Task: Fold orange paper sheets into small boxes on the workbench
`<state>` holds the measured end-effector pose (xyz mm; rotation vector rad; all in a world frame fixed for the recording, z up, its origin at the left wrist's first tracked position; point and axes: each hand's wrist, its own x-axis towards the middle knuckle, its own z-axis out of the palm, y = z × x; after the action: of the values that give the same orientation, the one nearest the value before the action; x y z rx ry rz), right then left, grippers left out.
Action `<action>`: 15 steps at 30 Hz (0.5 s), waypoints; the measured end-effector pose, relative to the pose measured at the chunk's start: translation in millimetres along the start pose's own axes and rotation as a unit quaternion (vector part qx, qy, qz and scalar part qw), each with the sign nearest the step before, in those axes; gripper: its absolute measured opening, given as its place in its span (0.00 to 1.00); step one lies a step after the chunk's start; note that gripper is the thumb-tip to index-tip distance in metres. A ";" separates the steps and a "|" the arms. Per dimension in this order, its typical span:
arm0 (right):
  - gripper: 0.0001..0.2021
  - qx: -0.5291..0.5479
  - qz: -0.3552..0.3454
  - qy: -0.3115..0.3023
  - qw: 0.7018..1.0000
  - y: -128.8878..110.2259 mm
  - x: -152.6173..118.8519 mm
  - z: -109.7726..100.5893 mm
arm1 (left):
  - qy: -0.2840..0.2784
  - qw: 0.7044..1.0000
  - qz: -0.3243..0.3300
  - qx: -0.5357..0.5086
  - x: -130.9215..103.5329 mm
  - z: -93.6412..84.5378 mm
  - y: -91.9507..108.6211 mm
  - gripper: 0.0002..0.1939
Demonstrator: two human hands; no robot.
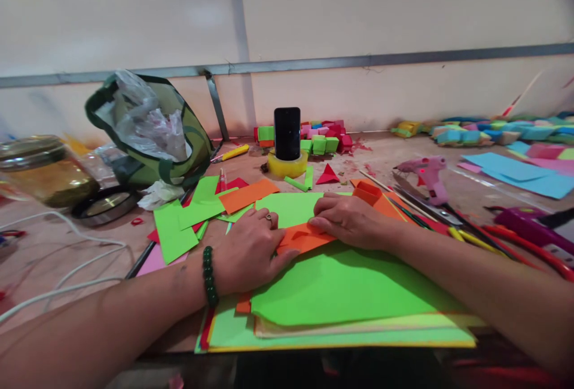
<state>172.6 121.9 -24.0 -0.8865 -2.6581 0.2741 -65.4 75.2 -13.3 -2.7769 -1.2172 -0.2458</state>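
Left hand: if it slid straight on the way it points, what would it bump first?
Probably the right hand, just across the orange paper that the left hand touches, though depth is hard to judge.

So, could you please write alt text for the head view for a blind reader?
A person's left hand and right hand hold orange paper over green sheets. Behind them, a black phone stands at a yellow roll, with a green bag left and a pink glue gun right.
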 end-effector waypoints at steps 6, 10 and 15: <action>0.21 -0.051 0.012 0.005 0.999 0.8 -8.3 -5.7 | 0.020 0.998 -0.010 0.058 -4.8 -1.1 4.9 0.24; 0.21 -0.029 0.039 0.015 0.999 6.4 -12.6 -5.4 | 0.025 0.998 -0.005 0.054 -3.6 -0.5 3.3 0.25; 0.19 0.034 0.041 0.067 0.996 7.0 -10.2 -7.7 | 0.029 0.999 0.017 0.038 -3.1 0.7 -1.1 0.32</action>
<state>186.9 121.8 -21.3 -0.9578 -2.4785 0.3101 -68.3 73.8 -14.5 -2.7036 -1.1415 -0.2684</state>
